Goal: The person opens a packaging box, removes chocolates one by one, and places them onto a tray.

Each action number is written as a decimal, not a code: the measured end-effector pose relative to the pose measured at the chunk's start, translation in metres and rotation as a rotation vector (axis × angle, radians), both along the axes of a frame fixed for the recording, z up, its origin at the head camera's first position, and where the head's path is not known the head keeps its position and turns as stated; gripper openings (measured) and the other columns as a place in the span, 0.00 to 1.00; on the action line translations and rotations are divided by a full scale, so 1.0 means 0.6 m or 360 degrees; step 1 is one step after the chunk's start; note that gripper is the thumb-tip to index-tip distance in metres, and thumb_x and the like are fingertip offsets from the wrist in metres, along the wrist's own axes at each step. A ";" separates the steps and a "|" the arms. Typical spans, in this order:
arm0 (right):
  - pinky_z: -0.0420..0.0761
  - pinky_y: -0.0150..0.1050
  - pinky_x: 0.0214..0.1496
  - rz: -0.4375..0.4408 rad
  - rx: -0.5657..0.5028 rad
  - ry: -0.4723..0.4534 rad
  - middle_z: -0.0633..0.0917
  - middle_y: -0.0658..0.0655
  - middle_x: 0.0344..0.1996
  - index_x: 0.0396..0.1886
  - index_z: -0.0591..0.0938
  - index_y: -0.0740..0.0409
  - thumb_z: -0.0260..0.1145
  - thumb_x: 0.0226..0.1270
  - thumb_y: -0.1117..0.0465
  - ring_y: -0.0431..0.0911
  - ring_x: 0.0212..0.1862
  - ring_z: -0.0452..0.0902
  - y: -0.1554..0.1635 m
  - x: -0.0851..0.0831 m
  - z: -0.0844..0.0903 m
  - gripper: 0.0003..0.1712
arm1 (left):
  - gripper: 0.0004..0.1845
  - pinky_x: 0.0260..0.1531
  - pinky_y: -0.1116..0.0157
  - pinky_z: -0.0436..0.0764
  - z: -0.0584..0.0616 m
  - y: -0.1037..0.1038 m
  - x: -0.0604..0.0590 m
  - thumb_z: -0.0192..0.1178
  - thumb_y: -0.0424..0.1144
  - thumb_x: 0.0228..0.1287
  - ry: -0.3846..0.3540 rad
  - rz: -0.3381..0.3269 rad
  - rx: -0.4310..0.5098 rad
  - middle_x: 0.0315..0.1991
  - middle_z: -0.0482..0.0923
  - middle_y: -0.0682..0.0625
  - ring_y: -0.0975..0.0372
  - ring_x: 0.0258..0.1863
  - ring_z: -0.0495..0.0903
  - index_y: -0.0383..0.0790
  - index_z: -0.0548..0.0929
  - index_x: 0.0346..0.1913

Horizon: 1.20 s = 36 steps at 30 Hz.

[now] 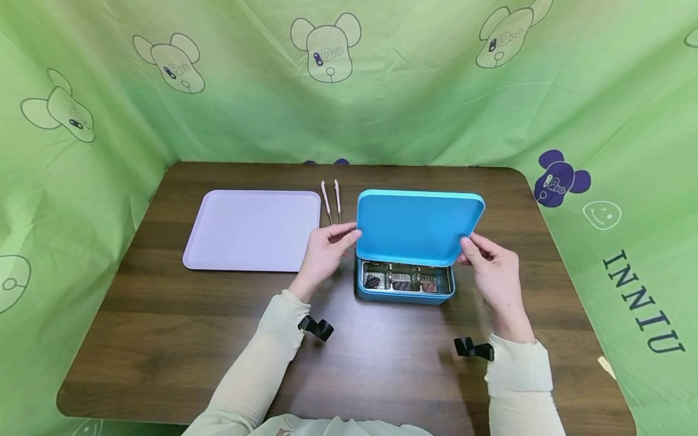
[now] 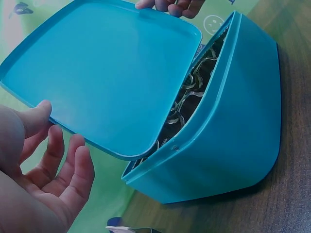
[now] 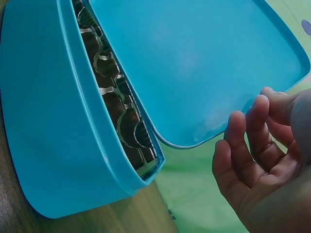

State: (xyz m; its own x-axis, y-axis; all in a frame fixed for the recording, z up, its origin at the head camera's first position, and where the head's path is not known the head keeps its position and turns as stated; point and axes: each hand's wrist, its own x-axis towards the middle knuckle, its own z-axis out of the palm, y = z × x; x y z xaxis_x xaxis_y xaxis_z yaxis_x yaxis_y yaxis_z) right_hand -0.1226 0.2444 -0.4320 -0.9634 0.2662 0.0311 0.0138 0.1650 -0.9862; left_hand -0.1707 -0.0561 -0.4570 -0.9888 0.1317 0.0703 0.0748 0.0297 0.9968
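A blue box (image 1: 405, 296) stands on the brown table (image 1: 376, 369), with foil-cupped chocolates (image 1: 404, 279) inside. Its blue lid (image 1: 420, 224) is raised and tilted over the box. My left hand (image 1: 329, 243) holds the lid's left edge with thumb and fingertips. My right hand (image 1: 484, 259) holds the right edge. In the left wrist view the thumb of my left hand (image 2: 43, 165) touches the lid (image 2: 107, 77) beside the box (image 2: 233, 141). The right wrist view shows my right hand (image 3: 262, 160) with curled fingers at the rim of the lid (image 3: 194, 63), and the box (image 3: 43, 121) on the left.
A pale lilac tray (image 1: 253, 229) lies left of the box. Two thin pink utensils (image 1: 331, 200) lie between the tray and the box. Green printed cloth (image 1: 349, 91) walls the table on three sides.
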 end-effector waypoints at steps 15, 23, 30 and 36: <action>0.79 0.26 0.39 -0.0050 0.0127 -0.0074 0.84 0.45 0.21 0.57 0.83 0.70 0.69 0.71 0.57 0.37 0.27 0.80 0.000 -0.003 -0.001 0.22 | 0.13 0.29 0.59 0.84 -0.004 0.001 -0.003 0.66 0.34 0.68 0.0033 0.0040 -0.0002 0.41 0.86 0.38 0.38 0.33 0.80 0.29 0.87 0.50; 0.79 0.28 0.39 -0.0045 0.0165 -0.0106 0.85 0.43 0.25 0.58 0.82 0.70 0.68 0.72 0.55 0.39 0.29 0.79 -0.001 -0.002 0.000 0.24 | 0.13 0.30 0.56 0.84 -0.005 0.001 -0.002 0.67 0.34 0.68 0.0026 0.0048 -0.0031 0.39 0.87 0.39 0.59 0.26 0.80 0.30 0.88 0.50; 0.78 0.27 0.38 -0.0032 0.0130 -0.0110 0.84 0.45 0.25 0.57 0.83 0.69 0.67 0.72 0.54 0.40 0.30 0.77 0.000 -0.001 -0.002 0.24 | 0.13 0.34 0.42 0.83 -0.005 0.001 0.000 0.67 0.35 0.68 0.0002 0.0047 -0.0017 0.38 0.87 0.38 0.60 0.25 0.79 0.29 0.87 0.50; 0.79 0.26 0.37 -0.0024 0.0095 -0.0095 0.85 0.44 0.28 0.57 0.83 0.70 0.67 0.72 0.55 0.40 0.32 0.78 0.000 -0.001 -0.001 0.23 | 0.13 0.35 0.43 0.83 -0.005 0.001 0.000 0.66 0.35 0.68 -0.0007 0.0041 -0.0014 0.36 0.87 0.39 0.51 0.27 0.82 0.29 0.87 0.50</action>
